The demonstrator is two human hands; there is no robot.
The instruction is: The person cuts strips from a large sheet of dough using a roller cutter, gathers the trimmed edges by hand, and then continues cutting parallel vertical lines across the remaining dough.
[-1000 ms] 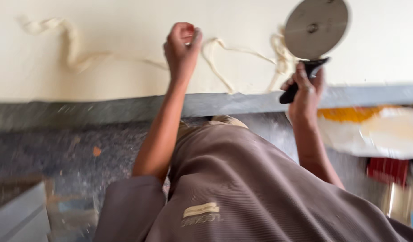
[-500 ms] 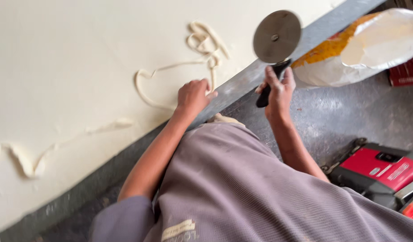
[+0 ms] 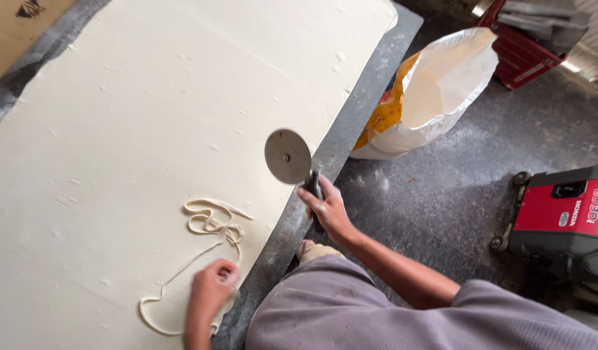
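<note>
Above the right hand stands the wheel cutter — a round metal disc on a short dark handle. The fingers are closed around that handle, and the disc is raised clear of the surface, over the near edge of the dough sheet; held upright like this, the blade touches nothing. Just beyond the disc the sheet spreads wide, pale and smooth, covering most of a long grey slab whose bare margin runs directly under the right hand.

The left hand rests on the sheet's near edge, fingers curled and pressed down on the end of a thin dough strip. From that hand the strip runs away in a long curve and gathers into loose loops just ahead of the knuckles — it lies on top of the sheet, separate from it, and looks like a narrow trimming from the edge.

To the outer side of the right hand, beyond the slab's margin, an open white and orange sack stands on the dusty floor, its mouth turned up towards the slab. Farther out on the same side sits a red machine on small wheels, well apart from both hands. Below the hands, grey cloth covers the person's bent knees.
</note>
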